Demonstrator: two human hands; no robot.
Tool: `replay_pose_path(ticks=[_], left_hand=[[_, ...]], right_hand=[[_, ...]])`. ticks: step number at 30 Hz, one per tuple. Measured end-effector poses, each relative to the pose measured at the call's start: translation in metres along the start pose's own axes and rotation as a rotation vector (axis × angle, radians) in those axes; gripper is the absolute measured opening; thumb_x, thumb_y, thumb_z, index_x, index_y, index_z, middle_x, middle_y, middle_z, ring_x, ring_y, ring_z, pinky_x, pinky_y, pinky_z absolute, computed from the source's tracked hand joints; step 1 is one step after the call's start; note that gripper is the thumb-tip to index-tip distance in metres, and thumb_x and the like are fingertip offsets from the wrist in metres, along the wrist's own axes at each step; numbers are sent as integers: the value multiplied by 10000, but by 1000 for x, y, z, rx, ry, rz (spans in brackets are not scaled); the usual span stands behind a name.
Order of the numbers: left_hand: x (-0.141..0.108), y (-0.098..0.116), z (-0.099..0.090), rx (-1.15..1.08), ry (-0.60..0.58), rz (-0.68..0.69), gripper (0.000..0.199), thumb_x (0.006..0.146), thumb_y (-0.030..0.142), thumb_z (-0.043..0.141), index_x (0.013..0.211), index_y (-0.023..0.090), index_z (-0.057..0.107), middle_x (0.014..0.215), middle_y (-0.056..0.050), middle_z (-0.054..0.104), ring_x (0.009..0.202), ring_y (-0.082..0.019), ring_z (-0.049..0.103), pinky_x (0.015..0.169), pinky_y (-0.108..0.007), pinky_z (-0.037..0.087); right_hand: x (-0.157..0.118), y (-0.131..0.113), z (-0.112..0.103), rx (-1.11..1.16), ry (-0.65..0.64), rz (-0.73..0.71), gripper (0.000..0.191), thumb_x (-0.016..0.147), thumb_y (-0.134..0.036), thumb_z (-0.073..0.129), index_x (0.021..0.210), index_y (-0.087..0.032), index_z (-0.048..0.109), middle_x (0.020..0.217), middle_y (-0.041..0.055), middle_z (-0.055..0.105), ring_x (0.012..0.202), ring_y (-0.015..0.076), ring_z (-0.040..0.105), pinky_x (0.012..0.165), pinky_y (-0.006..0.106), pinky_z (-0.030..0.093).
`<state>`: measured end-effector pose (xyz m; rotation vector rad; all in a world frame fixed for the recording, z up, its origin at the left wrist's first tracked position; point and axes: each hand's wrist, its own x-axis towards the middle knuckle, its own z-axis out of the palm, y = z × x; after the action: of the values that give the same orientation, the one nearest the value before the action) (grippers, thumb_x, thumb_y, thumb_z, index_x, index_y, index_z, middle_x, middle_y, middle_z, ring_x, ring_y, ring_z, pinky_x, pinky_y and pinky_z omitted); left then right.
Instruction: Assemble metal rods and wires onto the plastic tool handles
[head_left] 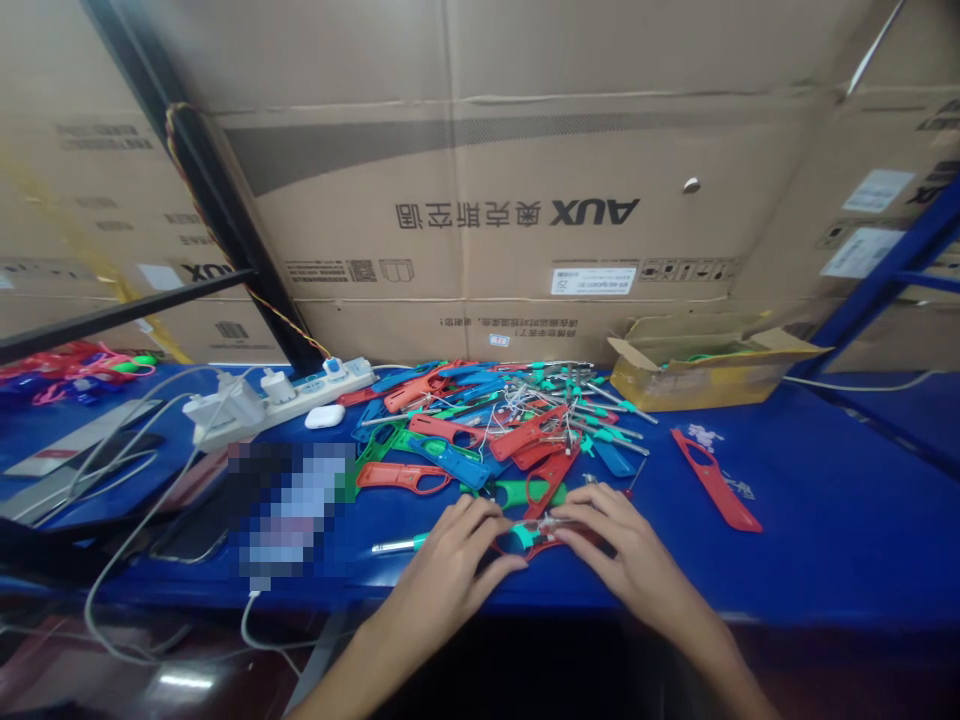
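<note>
Close to the table's front edge, both hands work on a partly assembled long-reach lighter with a red handle shell and teal and pale inner parts. My left hand grips its left portion, fingers and thumb curled round it. A metal tube with a teal end sticks out to the left of that hand. My right hand pinches small parts at the lighter's right portion; its fingertips partly hide them. Just beyond the hands lie a green handle shell and a red handle shell.
A pile of red, blue and green lighter shells and metal tubes covers the table behind. A red shell with small pale parts lies right, near an open cardboard box. Left are a power strip, cables, an earbud case and phones.
</note>
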<state>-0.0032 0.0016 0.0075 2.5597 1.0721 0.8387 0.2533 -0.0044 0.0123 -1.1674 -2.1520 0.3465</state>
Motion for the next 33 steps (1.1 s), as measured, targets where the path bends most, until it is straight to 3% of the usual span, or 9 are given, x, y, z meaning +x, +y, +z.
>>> replay_pose_path(ticks=[7,11,16,25,33], left_hand=[[2,3,-8,40,-46,24,262,972,362,692,1175,206,633,1153,-59,669,1041,-262,624,936,-462,521],[-1,4,-15,54,-94,47,231,983,353,685,1160,212,637,1130,-49,678,1032,-256,629,920,-438,510],[-10,-1,-11,66,-23,64,234,992,373,671,1158,210,642,1129,-51,689,1013,-247,636,910,-425,498],[-9,-4,-10,14,15,75,279,1017,467,600,1112,207,637,1065,-44,707,951,-223,631,883,-404,484],[-6,0,-15,47,-25,48,255,981,452,669,1053,210,632,1051,-32,702,947,-233,639,856,-387,472]], right_hand=[[-2,-5,-3,90,-43,18,135,1038,-319,581,1095,-273,694,1070,35,727,1006,210,665,947,387,497],[-3,-9,-5,103,-97,0,106,1028,-288,602,1098,-266,679,1064,28,735,1013,210,642,992,411,466],[-4,-12,-5,86,-178,-59,181,1013,-242,611,1183,-286,655,1167,28,714,1143,225,587,1016,413,465],[-3,-10,-5,63,-124,-41,105,1045,-246,555,1113,-257,635,1078,32,688,1004,201,617,1026,442,462],[-5,-5,-1,93,-127,10,179,1070,-271,501,1174,-283,646,1168,52,636,1100,203,616,1027,379,496]])
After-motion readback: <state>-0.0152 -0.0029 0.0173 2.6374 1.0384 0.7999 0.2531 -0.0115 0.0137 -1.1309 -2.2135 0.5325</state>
